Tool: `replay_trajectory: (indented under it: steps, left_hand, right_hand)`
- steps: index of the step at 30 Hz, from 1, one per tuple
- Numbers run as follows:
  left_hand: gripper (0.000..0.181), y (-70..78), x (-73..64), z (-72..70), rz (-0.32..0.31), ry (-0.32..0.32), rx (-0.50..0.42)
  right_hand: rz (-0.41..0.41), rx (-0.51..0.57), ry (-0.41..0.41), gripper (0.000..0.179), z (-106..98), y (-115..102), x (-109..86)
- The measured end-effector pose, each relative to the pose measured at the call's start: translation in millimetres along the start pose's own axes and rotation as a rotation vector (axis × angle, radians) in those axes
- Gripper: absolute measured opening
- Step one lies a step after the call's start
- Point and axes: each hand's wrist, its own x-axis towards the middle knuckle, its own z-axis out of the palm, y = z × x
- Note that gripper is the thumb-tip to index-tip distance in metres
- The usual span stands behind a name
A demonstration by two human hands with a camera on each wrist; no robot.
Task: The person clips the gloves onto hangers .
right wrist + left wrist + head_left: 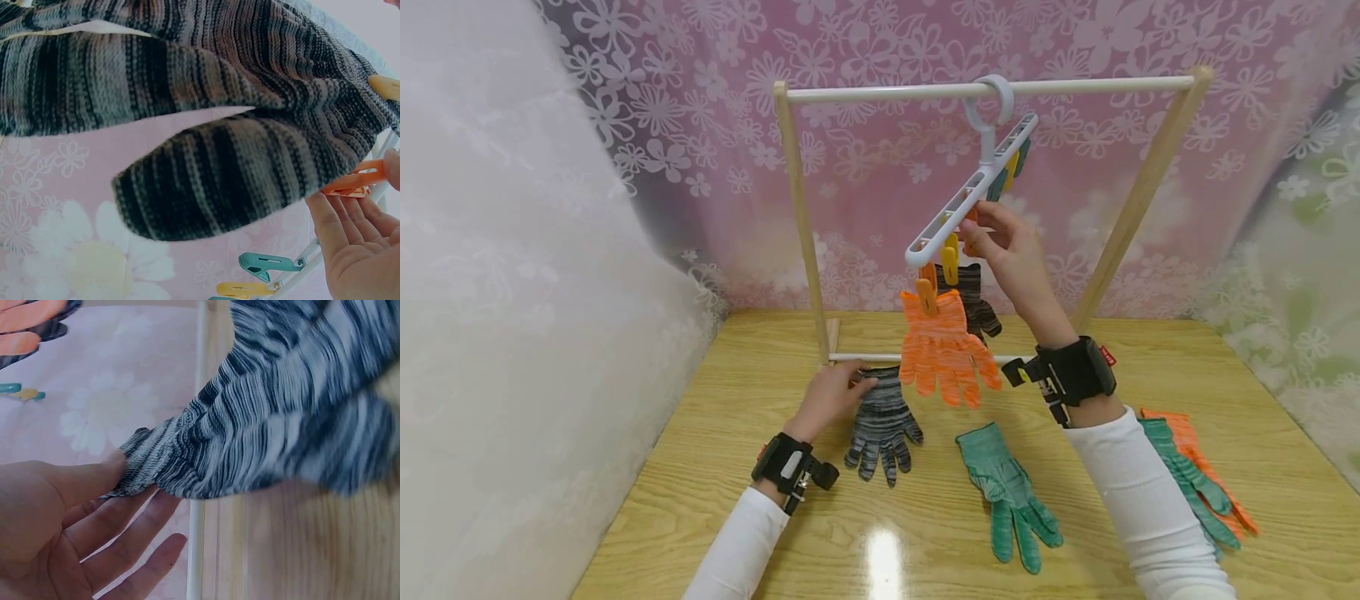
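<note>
The left hand (832, 398) pinches a grey striped glove (883, 427) by its cuff over the counter (752, 375), thumb (90, 479) against fingers (107, 520); the right hand (1019, 260) pinches an orange clip (353, 181) on the hanger (979, 182). Lettering on the red strap tag (1107, 356) is illegible.

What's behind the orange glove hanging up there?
A dark striped glove on a yellow clip. The head view shows part of its cuff and thumb; the orange glove covers most of its other fingers.
</note>
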Motion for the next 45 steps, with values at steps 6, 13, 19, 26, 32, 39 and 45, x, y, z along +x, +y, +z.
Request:
replay_trajectory:
  steps: [6,13,19,26,32,39,45]
  left_hand:
    - [0.031,5.4,1.9,-3.7,-0.036,0.052,-0.135]
    - [0.028,11.9,5.5,-9.7,-0.023,0.166,-0.164]
    - [0.026,13.0,7.7,-12.5,0.003,0.238,-0.149]
    - [0.027,21.1,9.9,-21.4,-0.003,0.294,-0.222]
    - [0.027,25.8,15.2,-25.1,-0.012,0.312,-0.292]
    - [0.027,29.1,19.9,-27.2,-0.026,0.322,-0.323]
    - [0.029,30.8,20.6,-29.0,-0.014,0.322,-0.334]
  right_hand:
    - [-0.001,-0.014,0.003,0.040,-1.0,0.6,0.1]
    - [0.002,-0.005,0.007,0.041,-2.3,1.0,-0.7]
    - [0.001,-0.010,0.000,0.041,-2.0,-0.6,-0.4]
    - [-0.014,-0.011,-0.002,0.040,-1.1,0.7,1.4]
    - [-0.012,-0.015,-0.005,0.041,-1.0,1.0,1.1]
    - [-0.004,-0.015,-0.001,0.040,-0.1,1.1,1.5]
    - [-0.005,-0.016,0.004,0.040,0.0,1.6,1.3]
